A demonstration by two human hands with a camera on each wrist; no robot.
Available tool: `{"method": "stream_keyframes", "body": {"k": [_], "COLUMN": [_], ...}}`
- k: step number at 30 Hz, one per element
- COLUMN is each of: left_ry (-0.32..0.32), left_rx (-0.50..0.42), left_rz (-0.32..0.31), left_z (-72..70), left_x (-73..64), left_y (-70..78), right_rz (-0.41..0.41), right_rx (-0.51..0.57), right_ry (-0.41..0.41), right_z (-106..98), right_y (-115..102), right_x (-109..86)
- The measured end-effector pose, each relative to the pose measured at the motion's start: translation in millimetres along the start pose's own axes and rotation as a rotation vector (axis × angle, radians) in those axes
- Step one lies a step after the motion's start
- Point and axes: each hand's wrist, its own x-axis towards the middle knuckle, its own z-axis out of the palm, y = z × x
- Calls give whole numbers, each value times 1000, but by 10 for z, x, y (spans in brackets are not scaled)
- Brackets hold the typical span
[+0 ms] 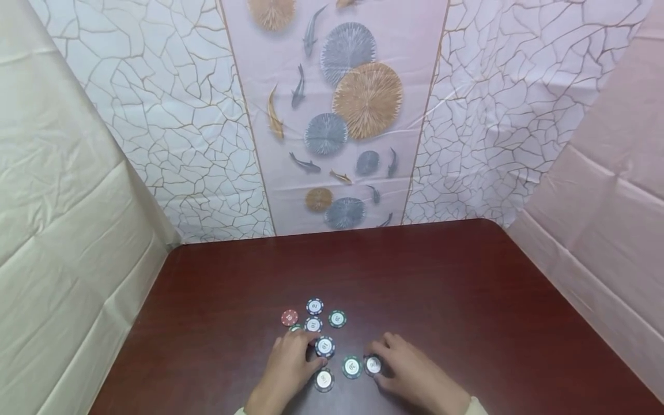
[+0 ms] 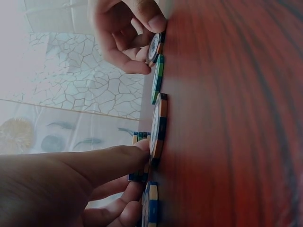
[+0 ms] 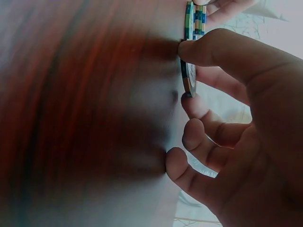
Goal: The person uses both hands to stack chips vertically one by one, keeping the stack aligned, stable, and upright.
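My left hand [image 1: 290, 360] grips a small stack of poker chips [image 1: 324, 346], thumb at the near side and fingers at the far side. A blue-edged chip marked 10 tops it; several chip edges show in the left wrist view. My right hand [image 1: 407, 369] pinches a dark-edged poker chip [image 1: 372, 364] at the table surface, its other fingers loosely bent in the right wrist view. Between the hands lies a green chip [image 1: 351, 367] marked 20. Just below the stack is another dark-edged chip [image 1: 324, 380], close to the left thumb.
Beyond the left hand lie a red chip [image 1: 289, 317], two blue chips, one farther back [image 1: 314, 306] and one nearer [image 1: 313, 324], and a green chip [image 1: 337, 319]. Another green chip [image 1: 295, 327] is partly hidden by the left hand. Patterned cloth [image 1: 332, 173] hangs behind the dark red table [image 1: 441, 276].
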Motion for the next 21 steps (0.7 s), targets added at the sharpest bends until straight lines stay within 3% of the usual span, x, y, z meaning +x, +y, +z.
{"method": "stream_keyframes", "body": {"k": [8, 16, 21], "left_ry": [-1, 11, -22], "left_rx": [12, 19, 2], "left_rz": [-19, -17, -17], "left_z": [-39, -62, -23], "left_x": [-9, 10, -1], "left_y": [-29, -30, -4], "right_rz": [11, -55, -51], "right_rx": [25, -1, 114], "right_ry": [3, 1, -26], "right_z": [14, -15, 36], "right_y": [-8, -44, 12], "right_x": [63, 74, 45]}}
